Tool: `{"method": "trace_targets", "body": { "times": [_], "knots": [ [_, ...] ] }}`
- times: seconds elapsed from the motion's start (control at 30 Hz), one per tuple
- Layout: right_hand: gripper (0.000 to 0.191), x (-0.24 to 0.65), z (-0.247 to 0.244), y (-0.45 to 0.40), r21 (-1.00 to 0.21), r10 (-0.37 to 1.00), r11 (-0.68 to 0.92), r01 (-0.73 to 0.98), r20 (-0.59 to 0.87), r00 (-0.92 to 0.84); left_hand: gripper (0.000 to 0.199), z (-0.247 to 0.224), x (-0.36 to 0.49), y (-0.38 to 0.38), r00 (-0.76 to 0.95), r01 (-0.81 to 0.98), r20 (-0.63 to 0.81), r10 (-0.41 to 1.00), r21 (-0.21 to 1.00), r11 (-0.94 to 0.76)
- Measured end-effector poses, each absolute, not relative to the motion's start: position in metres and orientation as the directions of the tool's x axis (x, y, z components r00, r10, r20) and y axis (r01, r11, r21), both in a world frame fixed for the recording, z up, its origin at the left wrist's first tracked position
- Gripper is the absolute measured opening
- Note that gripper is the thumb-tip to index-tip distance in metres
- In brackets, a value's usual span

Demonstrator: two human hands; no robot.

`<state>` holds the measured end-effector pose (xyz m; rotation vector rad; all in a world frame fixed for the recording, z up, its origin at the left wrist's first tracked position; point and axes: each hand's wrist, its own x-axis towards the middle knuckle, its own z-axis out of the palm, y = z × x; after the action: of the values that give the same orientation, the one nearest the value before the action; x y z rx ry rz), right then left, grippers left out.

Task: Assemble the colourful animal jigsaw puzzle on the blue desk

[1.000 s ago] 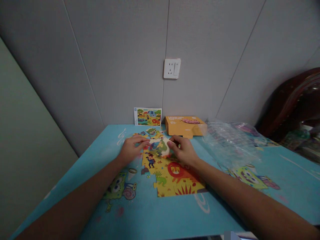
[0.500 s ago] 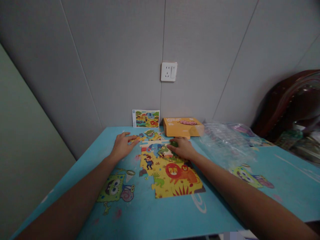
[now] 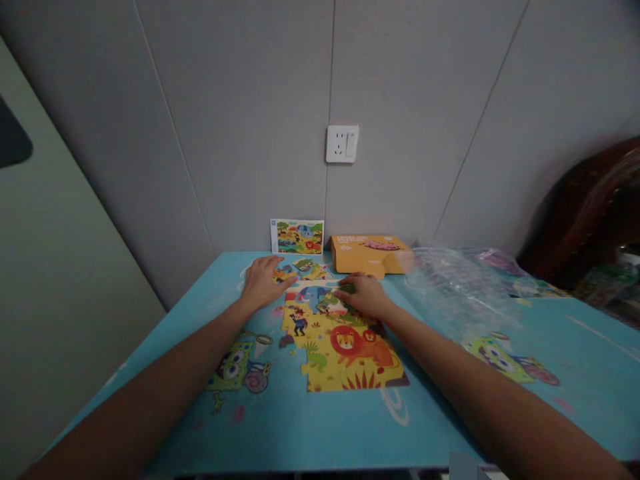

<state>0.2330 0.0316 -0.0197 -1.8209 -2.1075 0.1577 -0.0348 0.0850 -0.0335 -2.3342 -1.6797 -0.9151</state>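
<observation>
A partly joined jigsaw puzzle [image 3: 325, 357] with lions, an elephant and a figure in blue lies flat on the blue table. Over its upper part, my right hand [image 3: 366, 295] holds a puzzle piece [image 3: 332, 304] with green on it, tilted across the elephant area. My left hand [image 3: 265, 281] is at the puzzle's upper left corner, thumb and fingers apart, palm down. Just beyond its fingers lie several loose puzzle pieces [image 3: 313, 270], some partly hidden by the hand.
A picture card [image 3: 299, 237] leans on the wall behind the loose pieces. Right of it stands an orange box [image 3: 370, 255]. Crumpled clear plastic [image 3: 453, 283] covers the table's right side. A dark red chair [image 3: 575, 220] stands beyond the right edge.
My left hand has moved right and over the loose pieces, covering some of them. My right hand keeps its piece in nearly the same place. The view has shifted slightly.
</observation>
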Motion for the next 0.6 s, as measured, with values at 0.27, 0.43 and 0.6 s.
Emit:
{"method": "trace_targets", "body": {
  "times": [0.27,0.43,0.6],
  "knots": [
    [0.042,0.232,-0.020,0.028,-0.311,0.970,0.162,0.936,0.225,-0.093,0.057,-0.024,0.008,0.121,0.411,0.875,0.281,0.867,0.145,-0.462],
    [0.042,0.231,-0.020,0.027,-0.344,0.970,0.153,0.926,0.231,-0.075,0.072,-0.020,0.031,0.151,0.404,0.887,0.146,0.903,0.181,-0.426],
    [0.043,0.229,-0.018,0.023,-0.344,0.975,0.134,0.929,0.214,-0.061,0.064,-0.027,0.036,0.154,0.390,0.883,0.163,0.907,0.213,-0.418]
  ]
}}
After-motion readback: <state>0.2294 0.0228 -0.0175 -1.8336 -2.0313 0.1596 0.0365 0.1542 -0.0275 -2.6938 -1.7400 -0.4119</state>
